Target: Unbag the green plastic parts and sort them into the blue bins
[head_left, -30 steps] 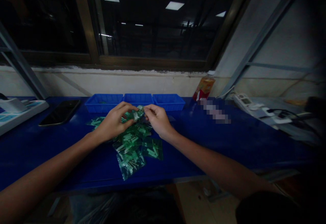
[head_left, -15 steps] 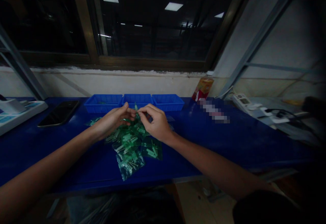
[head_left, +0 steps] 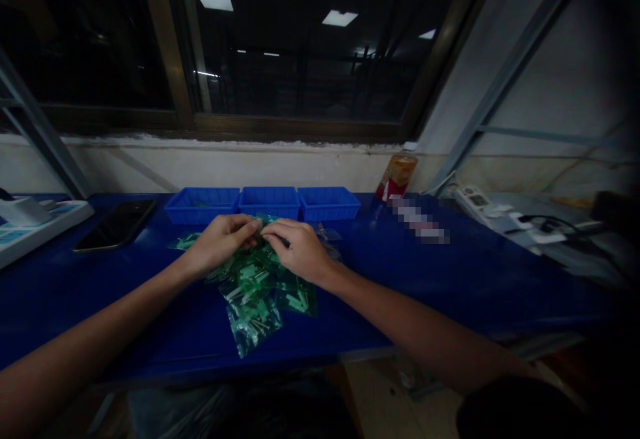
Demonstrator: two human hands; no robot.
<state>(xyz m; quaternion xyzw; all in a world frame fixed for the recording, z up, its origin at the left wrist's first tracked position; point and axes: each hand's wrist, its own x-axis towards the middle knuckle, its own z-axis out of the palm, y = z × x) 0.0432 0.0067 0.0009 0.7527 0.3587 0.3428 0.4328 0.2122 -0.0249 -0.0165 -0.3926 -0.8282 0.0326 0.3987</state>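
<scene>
My left hand (head_left: 225,242) and my right hand (head_left: 297,247) meet over the middle of the blue table, fingers closed in a pinch. Between and just beyond their fingertips shows a small green plastic bag (head_left: 267,218), partly hidden by the fingers. Under and in front of the hands lies a pile of clear green bags (head_left: 253,286) with pale, stick-like pieces inside. One bag (head_left: 254,326) lies nearest the table's front edge, and another bag (head_left: 299,296) rests to its right.
Three blue bins (head_left: 269,202) stand in a row behind the hands. On the left are a phone (head_left: 115,224) and a white power strip (head_left: 45,222). A bottle with an orange-red label (head_left: 397,176) stands at the back right, near plugs and cables (head_left: 547,229).
Both hands have come down slightly and closer together. The upright green piece between the fingertips no longer shows; my left fingers have closed from a looser spread.
</scene>
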